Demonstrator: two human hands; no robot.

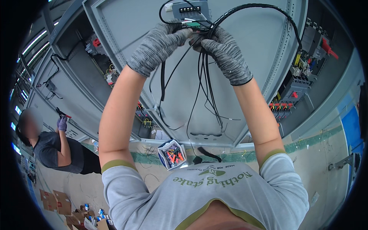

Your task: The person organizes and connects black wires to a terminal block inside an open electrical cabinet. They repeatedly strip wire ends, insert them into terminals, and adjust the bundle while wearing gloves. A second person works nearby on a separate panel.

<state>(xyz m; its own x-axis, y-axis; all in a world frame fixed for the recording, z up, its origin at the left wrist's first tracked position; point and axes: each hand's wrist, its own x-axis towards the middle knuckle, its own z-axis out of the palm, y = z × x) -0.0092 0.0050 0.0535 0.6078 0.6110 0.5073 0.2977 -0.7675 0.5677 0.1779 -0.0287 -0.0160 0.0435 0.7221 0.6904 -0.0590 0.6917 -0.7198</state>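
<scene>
My left hand [160,48], in a grey knit glove, is closed on black wires [175,26] beside a green terminal connector [194,24]. The matching glove covers my right hand [227,53], whose fingers wrap round a bundle of black wires [207,73] where it leaves a sleeved black cable [264,6]. That cable arches over to the right side of the cabinet door. Loose wire ends hang below both hands. Just above them, a grey device [191,8] with a row of screw terminals is fixed to the light grey door panel [245,34]. My fingertips are partly hidden by wires.
A bin of tools [172,154] with orange handles stands on the floor below. Red-handled breakers [293,94] sit in the cabinet at right. At left a person [59,149] in purple gloves holds a tool. Cardboard boxes [57,203] lie at lower left.
</scene>
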